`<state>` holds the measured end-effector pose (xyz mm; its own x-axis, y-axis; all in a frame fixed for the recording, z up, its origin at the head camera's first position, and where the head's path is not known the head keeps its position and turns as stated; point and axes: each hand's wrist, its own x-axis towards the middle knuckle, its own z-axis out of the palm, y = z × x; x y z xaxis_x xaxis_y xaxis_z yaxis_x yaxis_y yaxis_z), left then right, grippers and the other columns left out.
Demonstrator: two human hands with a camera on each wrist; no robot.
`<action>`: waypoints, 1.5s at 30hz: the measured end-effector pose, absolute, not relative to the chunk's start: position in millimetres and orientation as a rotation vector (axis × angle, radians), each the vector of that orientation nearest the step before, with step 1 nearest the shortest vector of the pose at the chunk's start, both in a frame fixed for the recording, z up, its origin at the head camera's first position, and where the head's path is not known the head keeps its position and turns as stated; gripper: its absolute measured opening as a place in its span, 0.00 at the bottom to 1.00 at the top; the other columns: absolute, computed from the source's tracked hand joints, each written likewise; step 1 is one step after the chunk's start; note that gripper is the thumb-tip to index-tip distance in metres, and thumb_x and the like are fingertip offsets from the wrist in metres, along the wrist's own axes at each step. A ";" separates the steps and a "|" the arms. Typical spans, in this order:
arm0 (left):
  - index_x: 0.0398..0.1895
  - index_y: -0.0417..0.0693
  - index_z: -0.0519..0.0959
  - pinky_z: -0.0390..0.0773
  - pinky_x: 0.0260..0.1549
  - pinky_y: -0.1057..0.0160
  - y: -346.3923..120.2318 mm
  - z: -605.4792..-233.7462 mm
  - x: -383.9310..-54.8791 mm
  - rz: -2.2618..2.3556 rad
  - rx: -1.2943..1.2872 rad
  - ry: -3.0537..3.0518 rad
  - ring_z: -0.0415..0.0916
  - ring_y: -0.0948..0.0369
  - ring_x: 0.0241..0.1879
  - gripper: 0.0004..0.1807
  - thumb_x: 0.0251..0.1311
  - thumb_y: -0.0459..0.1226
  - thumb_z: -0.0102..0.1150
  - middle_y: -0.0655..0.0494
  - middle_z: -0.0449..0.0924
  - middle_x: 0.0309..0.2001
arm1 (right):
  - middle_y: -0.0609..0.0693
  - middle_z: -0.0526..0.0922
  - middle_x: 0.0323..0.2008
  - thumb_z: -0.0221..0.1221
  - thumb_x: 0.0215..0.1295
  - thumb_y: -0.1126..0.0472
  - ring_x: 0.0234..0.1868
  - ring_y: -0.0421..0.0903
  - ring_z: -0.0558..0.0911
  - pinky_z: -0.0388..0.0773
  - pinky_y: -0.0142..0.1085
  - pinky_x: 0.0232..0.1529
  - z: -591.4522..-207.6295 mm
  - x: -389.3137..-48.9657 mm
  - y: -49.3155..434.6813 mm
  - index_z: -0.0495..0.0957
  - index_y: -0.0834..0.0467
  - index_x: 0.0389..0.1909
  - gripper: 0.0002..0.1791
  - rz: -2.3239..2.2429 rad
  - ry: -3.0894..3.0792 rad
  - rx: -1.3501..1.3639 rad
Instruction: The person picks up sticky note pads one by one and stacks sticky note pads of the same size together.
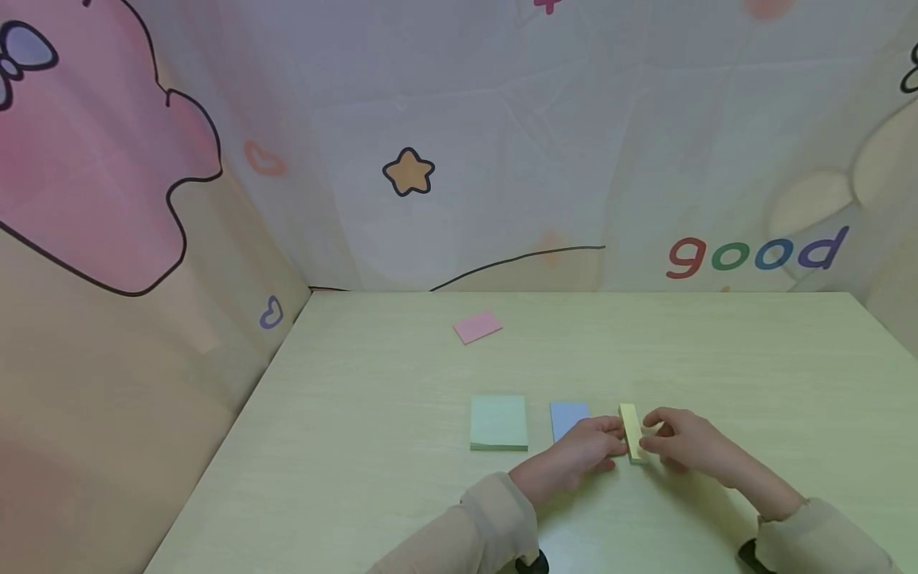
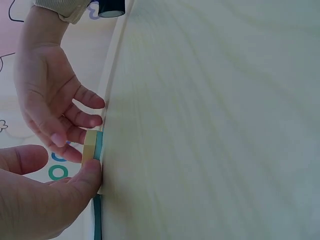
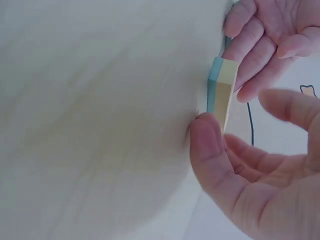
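A narrow yellow sticky-note pad [image 1: 631, 433] lies on the table between my two hands, with a teal layer [image 3: 212, 95] beneath its yellow part in the right wrist view. From the left, my left hand [image 1: 584, 450] touches its side with fairly straight fingers. My right hand [image 1: 692, 446] is at the other side, its thumb [image 3: 207, 137] right at the pad's edge and the fingers loosely bent. Partly behind my left hand is a blue pad [image 1: 569, 416]. A square pale green pad [image 1: 498, 421] lies farther left.
A pink pad [image 1: 478, 328] lies turned at an angle toward the back of the light wooden table [image 1: 344, 446]. Behind the table hangs a printed cloth [image 1: 502, 175], which continues along the left side.
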<state>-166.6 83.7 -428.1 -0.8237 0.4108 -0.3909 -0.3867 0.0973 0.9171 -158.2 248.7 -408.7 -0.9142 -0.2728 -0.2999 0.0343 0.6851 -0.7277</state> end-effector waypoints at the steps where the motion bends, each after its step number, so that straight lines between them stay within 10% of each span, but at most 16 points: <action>1: 0.56 0.37 0.67 0.71 0.48 0.54 83.5 -427.7 -166.5 1.788 0.021 1.804 0.68 0.57 0.54 0.23 0.54 0.27 0.49 0.48 0.70 0.56 | 0.54 0.77 0.30 0.52 0.60 0.57 0.23 0.43 0.72 0.72 0.35 0.23 -408.0 -158.6 249.1 0.63 0.72 0.50 0.24 -1.143 2.478 -0.160; 9: 0.54 0.35 0.69 0.72 0.47 0.54 82.4 -426.3 -165.1 1.787 0.025 1.809 0.70 0.58 0.51 0.22 0.53 0.26 0.49 0.48 0.72 0.54 | 0.63 0.77 0.44 0.45 0.65 0.57 0.39 0.48 0.79 0.78 0.42 0.36 -401.1 -158.5 250.4 0.52 0.76 0.57 0.30 -1.420 2.244 -0.044; 29: 0.55 0.33 0.67 0.71 0.49 0.55 80.0 -425.6 -163.6 1.781 -0.018 1.808 0.70 0.55 0.53 0.23 0.53 0.26 0.50 0.44 0.71 0.55 | 0.52 0.79 0.38 0.46 0.63 0.56 0.38 0.46 0.80 0.77 0.42 0.36 -396.5 -157.4 250.4 0.53 0.74 0.58 0.30 -1.434 2.204 0.043; 45: 0.57 0.32 0.64 0.70 0.50 0.55 66.8 -425.6 -160.7 1.734 0.084 1.782 0.68 0.52 0.55 0.24 0.54 0.28 0.49 0.41 0.69 0.56 | 0.65 0.74 0.46 0.45 0.65 0.55 0.40 0.48 0.76 0.73 0.42 0.36 -392.1 -161.1 250.4 0.56 0.73 0.57 0.29 -1.234 2.407 -0.090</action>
<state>-160.7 66.8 -425.6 -0.7918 0.4673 -0.3932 -0.3805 0.1262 0.9161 -161.1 250.4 -392.1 -0.9047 -0.2484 -0.3461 0.1359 0.6017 -0.7871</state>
